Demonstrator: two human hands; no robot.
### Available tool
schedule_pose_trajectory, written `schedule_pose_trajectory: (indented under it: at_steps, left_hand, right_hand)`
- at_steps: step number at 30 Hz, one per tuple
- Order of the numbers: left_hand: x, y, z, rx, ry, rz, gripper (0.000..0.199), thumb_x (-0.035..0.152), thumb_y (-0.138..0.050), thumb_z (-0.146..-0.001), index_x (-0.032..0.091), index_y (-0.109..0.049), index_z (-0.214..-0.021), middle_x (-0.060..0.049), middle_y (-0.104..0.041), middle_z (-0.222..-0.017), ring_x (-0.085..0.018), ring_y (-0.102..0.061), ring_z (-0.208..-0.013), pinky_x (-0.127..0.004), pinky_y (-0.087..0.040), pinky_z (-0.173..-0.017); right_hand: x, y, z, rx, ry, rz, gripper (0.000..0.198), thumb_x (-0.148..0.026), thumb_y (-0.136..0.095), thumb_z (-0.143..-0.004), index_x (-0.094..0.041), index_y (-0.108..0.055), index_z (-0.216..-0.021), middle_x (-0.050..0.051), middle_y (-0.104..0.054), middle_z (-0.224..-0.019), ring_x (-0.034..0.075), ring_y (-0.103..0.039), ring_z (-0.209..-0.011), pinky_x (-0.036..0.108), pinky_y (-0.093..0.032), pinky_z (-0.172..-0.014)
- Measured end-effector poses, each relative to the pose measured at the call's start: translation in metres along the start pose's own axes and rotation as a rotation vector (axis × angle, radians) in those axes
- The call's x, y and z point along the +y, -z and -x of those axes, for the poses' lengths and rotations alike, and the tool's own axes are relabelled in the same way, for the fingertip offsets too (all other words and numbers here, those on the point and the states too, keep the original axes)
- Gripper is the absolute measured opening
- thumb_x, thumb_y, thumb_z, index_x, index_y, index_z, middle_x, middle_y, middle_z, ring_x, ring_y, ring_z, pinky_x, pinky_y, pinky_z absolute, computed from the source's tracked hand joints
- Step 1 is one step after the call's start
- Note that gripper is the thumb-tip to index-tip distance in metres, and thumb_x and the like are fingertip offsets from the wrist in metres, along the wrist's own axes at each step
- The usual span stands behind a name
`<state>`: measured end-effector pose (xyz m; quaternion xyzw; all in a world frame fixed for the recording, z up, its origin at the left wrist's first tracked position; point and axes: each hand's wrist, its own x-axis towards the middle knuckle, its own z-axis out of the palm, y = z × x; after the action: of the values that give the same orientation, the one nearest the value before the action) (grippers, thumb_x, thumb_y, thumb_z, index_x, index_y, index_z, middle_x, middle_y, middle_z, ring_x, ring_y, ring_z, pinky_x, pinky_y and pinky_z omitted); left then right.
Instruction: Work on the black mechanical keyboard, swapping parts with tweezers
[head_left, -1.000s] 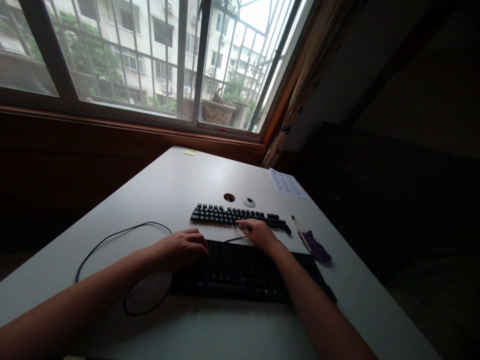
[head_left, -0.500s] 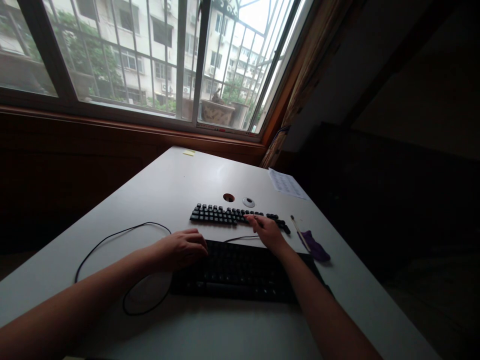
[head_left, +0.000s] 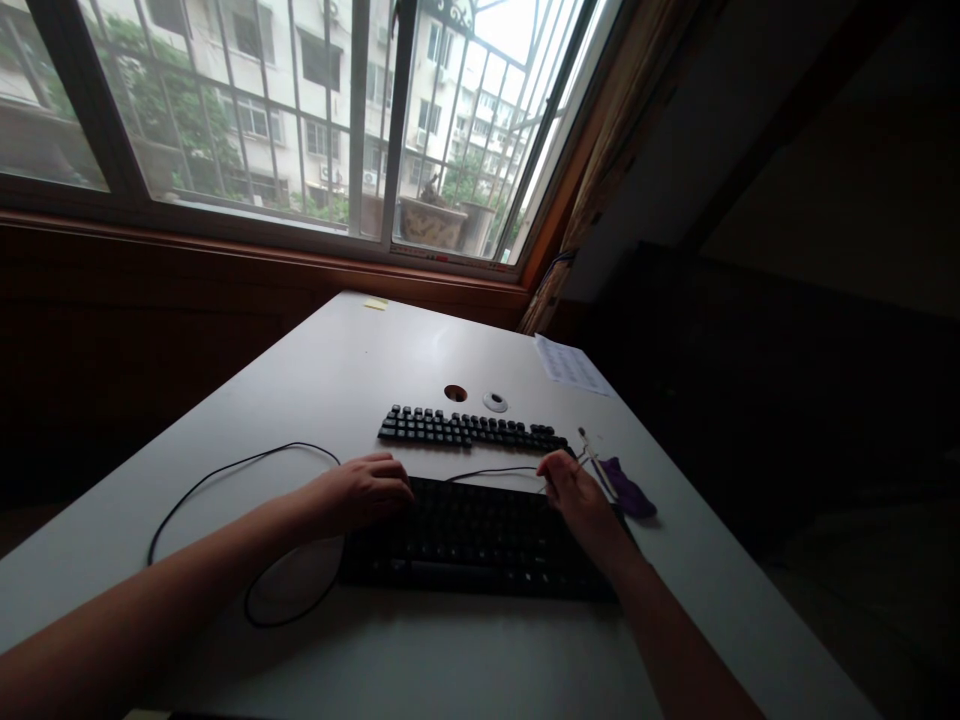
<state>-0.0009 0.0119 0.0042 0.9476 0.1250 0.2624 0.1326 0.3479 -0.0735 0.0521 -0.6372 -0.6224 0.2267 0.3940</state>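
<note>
A black keyboard (head_left: pixel 465 545) lies across the near part of the white desk, its key area dark. My left hand (head_left: pixel 371 490) is closed over its upper left corner, fingers curled onto the edge. Above the keyboard's right end, my right hand (head_left: pixel 577 490) pinches a thin wire tool (head_left: pixel 583 456) that looks like a keycap puller; its wire shows on both sides of the fingers. Behind the keyboard, loose black keycaps (head_left: pixel 427 428) stand in rows laid out like a keyboard.
A brush (head_left: pixel 600 468) lies against a purple cloth (head_left: pixel 630 490) on the right. The keyboard's black cable (head_left: pixel 217 470) loops on the left. Farther back are a desk hole (head_left: pixel 455 393), a round cover (head_left: pixel 495 401), a printed sheet (head_left: pixel 574 366) and a yellow note (head_left: pixel 375 304).
My right hand has moved right and nearer, from over the keycap rows to above the keyboard's right end, and the wire tool now shows in it. My left hand has stayed at the corner.
</note>
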Motion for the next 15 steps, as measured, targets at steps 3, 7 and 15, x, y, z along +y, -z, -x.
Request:
schedule_pose_trajectory:
  at_steps: [3,7,15]
  left_hand:
    - [0.000,-0.001,0.000,0.005,0.019,0.000,0.018,0.025,-0.054,-0.100,0.020,-0.069,-0.106,-0.008,-0.066,-0.097,-0.018,-0.061,-0.089,-0.027,-0.051,-0.080]
    - [0.002,0.000,-0.001,0.021,0.015,-0.007,0.018,0.027,-0.053,-0.100,0.019,-0.070,-0.104,-0.008,-0.066,-0.093,-0.018,-0.061,-0.087,-0.027,-0.050,-0.079]
    - [0.004,0.004,-0.003,0.018,0.018,0.006,0.021,0.027,-0.052,-0.101,0.018,-0.070,-0.102,-0.008,-0.065,-0.090,-0.017,-0.061,-0.085,-0.026,-0.050,-0.077]
  right_hand:
    - [-0.007,0.003,0.015,-0.046,-0.043,0.074,0.035,-0.057,-0.049,-0.094,-0.024,-0.052,-0.083,-0.005,-0.055,-0.053,0.016,-0.054,-0.050,0.027,-0.041,-0.052]
    - [-0.017,0.009,0.029,-0.097,-0.074,0.145,0.026,-0.048,-0.068,-0.083,-0.025,-0.056,-0.084,-0.003,-0.067,-0.062,0.018,-0.063,-0.058,0.028,-0.045,-0.057]
    - [-0.028,0.002,0.037,-0.175,-0.032,0.098,0.013,-0.036,-0.075,-0.077,-0.026,-0.067,-0.077,0.000,-0.069,-0.074,0.021,-0.065,-0.070,0.030,-0.050,-0.062]
